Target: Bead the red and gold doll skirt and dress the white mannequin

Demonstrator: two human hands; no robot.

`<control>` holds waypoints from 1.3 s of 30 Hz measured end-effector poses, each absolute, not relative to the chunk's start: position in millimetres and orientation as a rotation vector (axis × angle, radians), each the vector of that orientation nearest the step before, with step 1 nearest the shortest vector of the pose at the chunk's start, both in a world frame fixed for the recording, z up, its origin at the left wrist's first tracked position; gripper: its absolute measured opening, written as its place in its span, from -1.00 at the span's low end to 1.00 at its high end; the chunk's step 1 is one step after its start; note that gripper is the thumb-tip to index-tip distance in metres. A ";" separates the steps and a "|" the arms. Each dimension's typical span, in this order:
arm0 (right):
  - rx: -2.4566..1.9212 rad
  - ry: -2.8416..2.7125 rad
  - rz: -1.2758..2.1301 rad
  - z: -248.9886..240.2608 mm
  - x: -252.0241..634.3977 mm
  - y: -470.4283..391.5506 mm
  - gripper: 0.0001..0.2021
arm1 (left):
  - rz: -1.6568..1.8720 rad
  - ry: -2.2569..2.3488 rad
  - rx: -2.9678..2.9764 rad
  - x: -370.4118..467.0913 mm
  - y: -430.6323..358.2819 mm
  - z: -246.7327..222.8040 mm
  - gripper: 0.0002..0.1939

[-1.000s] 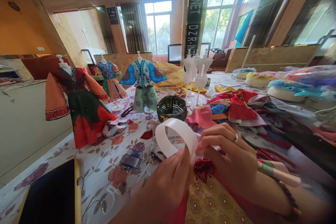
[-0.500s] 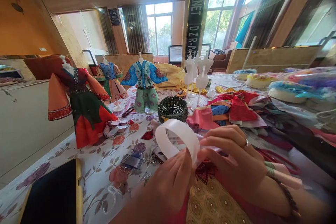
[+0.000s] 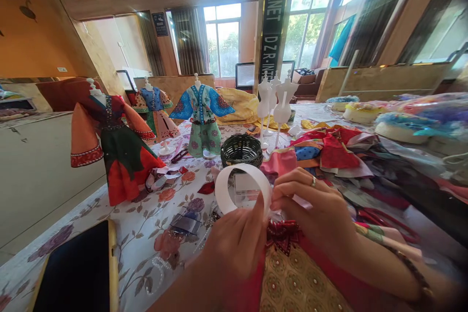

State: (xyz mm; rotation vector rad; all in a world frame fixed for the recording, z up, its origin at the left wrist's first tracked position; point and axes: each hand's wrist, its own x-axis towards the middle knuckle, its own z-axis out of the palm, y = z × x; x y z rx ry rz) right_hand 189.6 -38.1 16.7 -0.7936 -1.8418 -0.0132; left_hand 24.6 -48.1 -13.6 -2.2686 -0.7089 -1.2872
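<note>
My left hand (image 3: 237,241) grips the lower part of a roll of white tape (image 3: 224,190), a wide ring held upright above the table. The fingertips of my right hand (image 3: 310,204), which wears a ring, are pinched together at the roll's right edge. Whether a loose tape end is between them is hidden. Beneath both hands lies a small red garment with a gold patterned panel (image 3: 292,278) and a dark red bow at its top. A clear box (image 3: 246,183) shows through the roll.
A black woven basket (image 3: 241,148) stands behind the roll. Dressed doll forms (image 3: 201,112) are at the left, bare white forms (image 3: 283,100) behind. Fabric pieces (image 3: 336,151) and red-handled scissors (image 3: 387,219) lie right; a phone (image 3: 76,268) lies front left, near bead strings (image 3: 157,273).
My right hand has shifted slightly left and up along the roll's edge. The roll has turned a little, its opening facing me more. My left hand still holds it.
</note>
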 end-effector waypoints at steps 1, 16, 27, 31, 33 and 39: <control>-0.813 -1.843 0.077 19.5 189.4 -37.3 -0.80 | -1.298 -0.728 -2.276 25.2 -48.5 -11.8 -0.56; -1.045 -1.770 0.558 25.4 184.5 -41.6 -0.86 | -1.435 -0.767 -2.385 24.0 -47.5 -6.1 -0.66; -1.079 -1.762 0.068 15.0 179.2 -50.7 -0.87 | -1.473 -0.797 -2.365 26.1 -46.3 -11.1 -0.65; -1.095 -1.763 0.207 17.7 180.7 -47.4 -0.88 | -1.433 -0.832 -2.364 24.2 -47.0 -7.4 -0.72; -1.103 -1.714 0.352 19.1 181.2 -45.3 -0.86 | -1.411 -0.801 -2.373 22.0 -48.1 -2.9 -0.67; -1.046 -1.582 0.687 21.6 182.6 -41.5 -0.69 | -1.410 -0.795 -2.370 19.9 -47.9 -1.4 -0.61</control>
